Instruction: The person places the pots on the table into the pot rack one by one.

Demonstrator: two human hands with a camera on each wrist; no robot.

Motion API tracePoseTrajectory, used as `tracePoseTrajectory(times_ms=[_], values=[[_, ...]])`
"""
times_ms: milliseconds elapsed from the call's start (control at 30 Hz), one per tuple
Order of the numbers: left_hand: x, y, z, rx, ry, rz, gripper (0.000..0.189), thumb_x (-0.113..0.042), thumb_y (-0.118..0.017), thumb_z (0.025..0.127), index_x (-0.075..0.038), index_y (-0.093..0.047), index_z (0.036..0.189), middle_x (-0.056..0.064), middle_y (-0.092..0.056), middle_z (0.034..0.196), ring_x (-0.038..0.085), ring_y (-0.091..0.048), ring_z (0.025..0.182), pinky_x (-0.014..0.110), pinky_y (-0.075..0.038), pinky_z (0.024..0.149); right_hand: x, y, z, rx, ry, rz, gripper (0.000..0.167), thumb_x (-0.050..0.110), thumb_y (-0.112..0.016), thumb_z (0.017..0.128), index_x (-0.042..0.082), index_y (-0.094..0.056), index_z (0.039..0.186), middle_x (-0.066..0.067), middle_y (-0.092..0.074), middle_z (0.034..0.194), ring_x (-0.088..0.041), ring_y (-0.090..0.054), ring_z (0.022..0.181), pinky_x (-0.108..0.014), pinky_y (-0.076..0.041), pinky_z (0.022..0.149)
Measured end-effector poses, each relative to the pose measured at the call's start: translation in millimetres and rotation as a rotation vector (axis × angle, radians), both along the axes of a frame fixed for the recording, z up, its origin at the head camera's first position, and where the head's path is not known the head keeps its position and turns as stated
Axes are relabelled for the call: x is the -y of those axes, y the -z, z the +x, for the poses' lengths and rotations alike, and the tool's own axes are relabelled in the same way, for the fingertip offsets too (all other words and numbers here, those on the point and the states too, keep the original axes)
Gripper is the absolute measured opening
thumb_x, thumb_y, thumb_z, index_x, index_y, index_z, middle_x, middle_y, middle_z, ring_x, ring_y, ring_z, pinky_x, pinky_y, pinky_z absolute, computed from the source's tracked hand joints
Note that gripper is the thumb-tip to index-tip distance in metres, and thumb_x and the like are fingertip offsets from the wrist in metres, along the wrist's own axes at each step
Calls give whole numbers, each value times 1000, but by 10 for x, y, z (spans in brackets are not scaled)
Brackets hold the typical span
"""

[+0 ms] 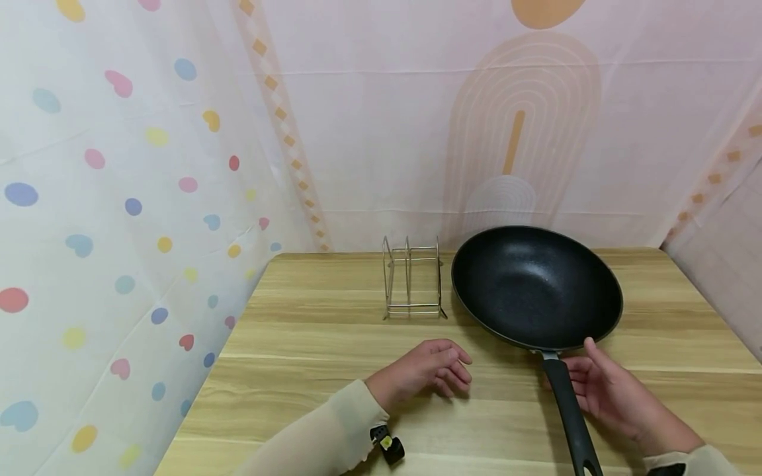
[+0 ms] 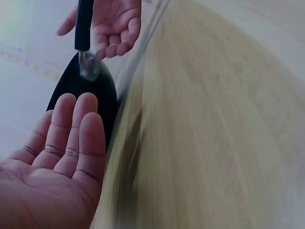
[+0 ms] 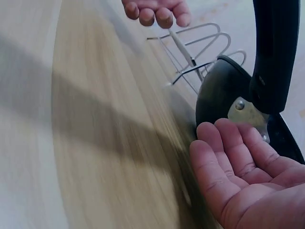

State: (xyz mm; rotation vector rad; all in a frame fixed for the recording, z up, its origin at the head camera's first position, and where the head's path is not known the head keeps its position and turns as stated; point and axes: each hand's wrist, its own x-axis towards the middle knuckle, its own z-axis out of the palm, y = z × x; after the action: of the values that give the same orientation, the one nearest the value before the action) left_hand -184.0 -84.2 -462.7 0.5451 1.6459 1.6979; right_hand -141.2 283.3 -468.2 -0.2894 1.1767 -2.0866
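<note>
A black frying pan sits on the right side of the table, its long black handle pointing toward me. Beside the handle, just below the pan's rim, is my right hand; its thumb points up near the rim and its fingers reach behind the handle. The right wrist view shows those fingers loosely bent, not wrapped round the handle. My left hand hovers left of the handle, fingers relaxed and holding nothing. In the left wrist view its palm faces up.
A small wire rack stands left of the pan, close to its rim. The wood-grain table ends at a patterned curtain behind, and a dotted curtain hangs along the left. A black device is at my left wrist.
</note>
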Motion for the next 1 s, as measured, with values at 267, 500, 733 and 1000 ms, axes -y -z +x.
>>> tracePoseTrajectory(times_ms=[267, 500, 733, 1000], values=[[-197, 34, 40, 62, 34, 14, 47, -26, -43, 113, 16, -51, 134, 23, -74, 114, 7, -72, 88, 26, -58, 73, 70, 51, 7, 42, -30, -156, 85, 54, -4, 111, 5, -71, 129, -13, -72, 132, -23, -68, 128, -35, -52, 110], [-362, 52, 63, 71, 60, 14, 46, -23, -43, 114, 17, -50, 136, 32, -70, 119, 6, -72, 86, 25, -57, 71, 78, 86, -2, 88, -51, -235, 89, 56, -2, 110, 0, -67, 132, -17, -69, 136, -26, -65, 132, -37, -49, 113], [-554, 39, 100, 82, 73, 0, 47, -25, -43, 115, 15, -52, 136, 40, -64, 127, 7, -72, 89, 25, -57, 70, 111, 83, -13, 161, -37, -306, 83, 54, -9, 112, -2, -66, 132, -21, -67, 137, -28, -63, 134, -41, -47, 116], [-754, 79, 134, 99, 99, 6, 46, -24, -46, 114, 17, -52, 135, 39, -65, 125, 8, -72, 86, 26, -57, 68, 164, 116, -20, 145, -62, -371, 80, 49, -8, 114, -2, -66, 134, -19, -67, 139, -26, -62, 136, -41, -45, 118]])
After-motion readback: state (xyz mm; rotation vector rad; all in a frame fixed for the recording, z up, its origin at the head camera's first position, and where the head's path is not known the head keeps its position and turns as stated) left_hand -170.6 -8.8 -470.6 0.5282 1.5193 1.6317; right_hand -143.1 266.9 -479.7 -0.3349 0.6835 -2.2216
